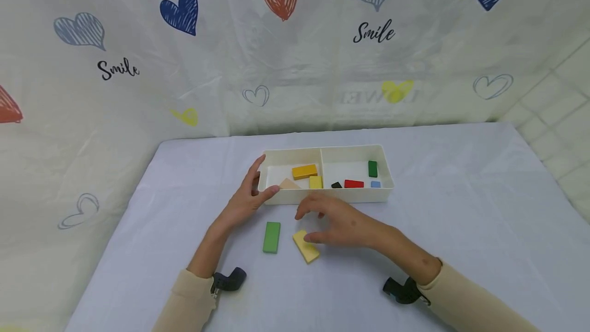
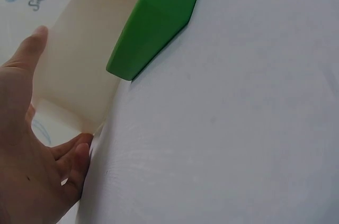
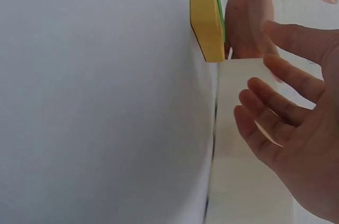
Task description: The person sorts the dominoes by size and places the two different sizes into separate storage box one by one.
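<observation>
A long white box [image 1: 355, 196] with two compartments lies on the table. My left hand [image 1: 243, 203] grips its left end, thumb over the near rim and fingers along the end wall. Hovering in front of the box, my right hand [image 1: 343, 222] has its fingers loosely bent and apart, with nothing between them in the right wrist view. Its thumb overlaps a pale yellow block [image 1: 307, 251] in the head view; the right wrist view shows this yellow block [image 3: 205, 20] apart from the fingers. Left of it lies a green block [image 1: 271, 237], flat on the cloth.
In the box's left compartment are an orange-yellow block [image 1: 304, 171], a yellow block [image 1: 315, 182] and a beige piece [image 1: 289, 184]. The right compartment holds dark green [image 1: 372, 169], red [image 1: 354, 184], black [image 1: 336, 185] and blue [image 1: 375, 184] blocks. A heart-printed curtain [image 1: 295, 55] hangs behind the table.
</observation>
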The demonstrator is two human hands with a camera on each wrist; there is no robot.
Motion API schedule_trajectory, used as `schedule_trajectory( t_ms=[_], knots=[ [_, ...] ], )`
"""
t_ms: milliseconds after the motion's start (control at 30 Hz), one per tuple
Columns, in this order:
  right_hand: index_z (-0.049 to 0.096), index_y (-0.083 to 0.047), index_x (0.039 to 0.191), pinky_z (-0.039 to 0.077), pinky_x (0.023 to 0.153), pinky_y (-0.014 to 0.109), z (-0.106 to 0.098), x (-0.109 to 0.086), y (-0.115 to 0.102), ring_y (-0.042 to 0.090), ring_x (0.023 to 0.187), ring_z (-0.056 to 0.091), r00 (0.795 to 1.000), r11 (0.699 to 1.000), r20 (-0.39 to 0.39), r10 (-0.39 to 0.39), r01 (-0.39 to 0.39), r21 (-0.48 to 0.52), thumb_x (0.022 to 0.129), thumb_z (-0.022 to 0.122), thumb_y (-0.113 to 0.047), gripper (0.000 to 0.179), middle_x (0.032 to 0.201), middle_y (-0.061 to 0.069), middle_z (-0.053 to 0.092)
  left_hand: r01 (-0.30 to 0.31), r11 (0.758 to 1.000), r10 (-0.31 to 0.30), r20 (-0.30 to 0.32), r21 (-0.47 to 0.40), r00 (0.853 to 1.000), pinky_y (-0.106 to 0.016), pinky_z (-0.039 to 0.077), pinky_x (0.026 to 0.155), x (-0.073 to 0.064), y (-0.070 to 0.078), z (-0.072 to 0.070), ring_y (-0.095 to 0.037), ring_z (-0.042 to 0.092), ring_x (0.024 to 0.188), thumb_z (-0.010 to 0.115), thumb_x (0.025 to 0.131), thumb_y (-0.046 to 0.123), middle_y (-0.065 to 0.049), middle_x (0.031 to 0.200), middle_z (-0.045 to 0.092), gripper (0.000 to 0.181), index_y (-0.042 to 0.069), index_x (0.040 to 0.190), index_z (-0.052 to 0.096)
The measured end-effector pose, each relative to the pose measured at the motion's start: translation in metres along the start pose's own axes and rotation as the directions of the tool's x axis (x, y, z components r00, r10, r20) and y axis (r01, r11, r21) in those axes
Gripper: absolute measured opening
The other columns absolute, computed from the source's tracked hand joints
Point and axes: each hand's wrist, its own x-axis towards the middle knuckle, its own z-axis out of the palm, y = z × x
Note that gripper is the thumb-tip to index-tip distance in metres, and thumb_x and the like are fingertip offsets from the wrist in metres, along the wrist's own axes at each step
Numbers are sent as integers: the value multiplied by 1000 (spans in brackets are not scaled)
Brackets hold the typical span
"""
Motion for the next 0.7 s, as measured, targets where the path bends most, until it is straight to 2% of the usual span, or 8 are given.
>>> schedule_trajectory(
  t_ms=[167,300,433,700],
  knots=[
    [72,-25,122,52,105,40,5,1,3,15,122,57,996,998,80,48,-45,-42,83,89,-25,42,127,-13,62,5,1000,-5,2,8,1000,-36,46,87,0,0,0,-26,58,105,71,95,56,-3,154,46,87,66,155,10],
    [71,-27,122,49,111,43,8,1,5,13,128,54,987,994,140,76,-64,-94,80,92,-29,47,132,-12,62,0,1000,0,5,8,1000,-35,47,83,-1,0,-1,-26,59,103,72,95,54,-5,154,46,87,64,157,10],
    [71,-29,123,49,113,43,8,2,5,12,131,52,982,990,161,95,-77,-117,78,93,-33,51,135,-13,60,-3,1000,3,6,7,1000,-34,47,81,0,1,-2,-28,59,103,72,96,52,-7,155,45,88,61,158,11],
    [70,-30,124,48,113,43,10,3,3,12,134,51,978,989,188,95,-72,-128,77,94,-31,52,137,-14,61,12,1000,-12,4,13,1000,-34,47,88,-1,3,-2,-29,58,113,72,96,51,-8,157,43,89,58,160,12]
  ],
)
